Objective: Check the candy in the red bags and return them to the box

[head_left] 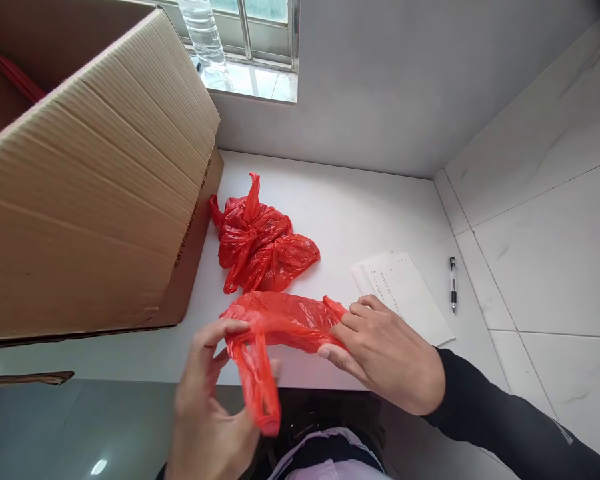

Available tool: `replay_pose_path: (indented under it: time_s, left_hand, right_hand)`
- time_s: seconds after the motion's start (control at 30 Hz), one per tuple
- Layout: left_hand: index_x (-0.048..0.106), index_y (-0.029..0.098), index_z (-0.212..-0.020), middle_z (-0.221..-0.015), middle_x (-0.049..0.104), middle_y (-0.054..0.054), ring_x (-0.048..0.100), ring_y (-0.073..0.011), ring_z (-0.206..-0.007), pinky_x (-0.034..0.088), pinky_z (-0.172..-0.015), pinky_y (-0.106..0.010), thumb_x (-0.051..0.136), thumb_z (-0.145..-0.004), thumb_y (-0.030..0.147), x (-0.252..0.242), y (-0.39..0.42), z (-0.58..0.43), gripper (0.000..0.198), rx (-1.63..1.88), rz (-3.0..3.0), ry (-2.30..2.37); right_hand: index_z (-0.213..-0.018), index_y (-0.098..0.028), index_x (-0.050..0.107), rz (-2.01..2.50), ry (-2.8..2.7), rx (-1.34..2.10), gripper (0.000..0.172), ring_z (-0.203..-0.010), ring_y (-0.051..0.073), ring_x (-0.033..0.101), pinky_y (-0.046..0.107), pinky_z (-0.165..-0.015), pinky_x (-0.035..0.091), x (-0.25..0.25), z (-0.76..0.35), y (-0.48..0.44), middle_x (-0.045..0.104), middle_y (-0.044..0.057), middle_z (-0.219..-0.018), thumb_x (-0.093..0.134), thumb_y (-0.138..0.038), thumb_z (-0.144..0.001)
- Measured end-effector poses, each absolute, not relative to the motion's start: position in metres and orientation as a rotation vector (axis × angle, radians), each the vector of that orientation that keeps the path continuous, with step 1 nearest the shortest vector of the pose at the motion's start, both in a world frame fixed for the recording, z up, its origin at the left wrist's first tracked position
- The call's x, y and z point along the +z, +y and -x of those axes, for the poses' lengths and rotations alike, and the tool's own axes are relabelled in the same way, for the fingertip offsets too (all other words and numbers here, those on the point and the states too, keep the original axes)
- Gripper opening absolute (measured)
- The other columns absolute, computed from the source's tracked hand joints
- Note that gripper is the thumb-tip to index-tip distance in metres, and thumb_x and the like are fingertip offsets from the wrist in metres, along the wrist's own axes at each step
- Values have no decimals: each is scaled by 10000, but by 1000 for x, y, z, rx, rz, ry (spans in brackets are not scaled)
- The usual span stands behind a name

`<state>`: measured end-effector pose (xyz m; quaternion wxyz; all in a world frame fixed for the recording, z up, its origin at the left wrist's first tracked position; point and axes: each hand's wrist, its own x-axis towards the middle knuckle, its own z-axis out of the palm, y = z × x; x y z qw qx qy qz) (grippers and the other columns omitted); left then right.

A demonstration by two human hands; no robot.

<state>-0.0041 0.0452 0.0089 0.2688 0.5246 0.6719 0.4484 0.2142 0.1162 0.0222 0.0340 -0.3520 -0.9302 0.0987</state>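
Observation:
A red plastic bag [280,321] is stretched between both my hands above the near edge of a white table [360,213]. My left hand [207,413] pinches its left end, where a strip hangs down toward my lap. My right hand [385,350] grips the right end with the fingers curled over it. Two knotted red plastic bags [260,243] lie bunched together on the table just beyond it.
A large open cardboard box [90,180] fills the left side, its flap raised. A sheet of printed paper [405,293] and a pen [453,285] lie at the right, near a white tiled wall. A clear plastic bottle [205,40] stands on the window ledge.

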Motion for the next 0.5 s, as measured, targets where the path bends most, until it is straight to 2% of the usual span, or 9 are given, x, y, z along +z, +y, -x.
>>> replay_pose_path:
  time_s: [0.07,0.17,0.27,0.33,0.43,0.5]
  left_hand:
    - [526,264,-1009,-990,587,-4,627,-146,-776,523,-679,-247,762,-748,406,4,46,-5,380,1214,-1367,1859]
    - [506,252,-904,-838,538,41,524,-87,-595,473,-568,-204,720,-793,376,5,50,-11,272,1337,-1131,1913]
    - [549,266,-972,-785,622,42,598,-112,-609,517,-605,-202,759,-743,396,14,52,-8,337,1342,-949,1866]
    - [548,285,-1024,-642,638,60,612,-133,-545,533,-580,-223,754,-745,415,23,51,-5,371,1252,-841,1826]
    - [555,308,-1074,-478,575,94,542,-132,-433,503,-487,-227,766,-723,444,30,49,-5,432,1143,-763,1831]
    - [591,309,-1057,-474,560,96,487,-113,-413,476,-445,-214,793,-675,483,31,46,-6,466,1103,-746,1842]
  right_hand:
    - [-651,-242,533,1135,-2852,390,487,-570,195,502,410,-709,422,16,-213,116,558,13,-547,328,-460,-1035]
    - [-677,-239,551,1152,-2847,455,479,-558,185,498,394,-678,400,14,-216,120,566,7,-571,306,-423,-1046]
    - [-791,-221,600,1107,-2870,482,315,-668,191,549,381,-699,415,19,-221,126,624,21,-720,404,-307,-1023]
    - [-854,-216,615,1098,-2815,556,224,-734,188,567,366,-716,428,22,-224,131,642,27,-808,453,-255,-1003]
    - [-898,-220,607,1232,-2594,597,193,-748,183,576,351,-717,442,27,-226,137,650,28,-834,450,-245,-1008]
    - [-912,-226,596,1362,-2408,483,169,-741,194,578,364,-714,455,33,-226,138,655,29,-834,458,-254,-1005]
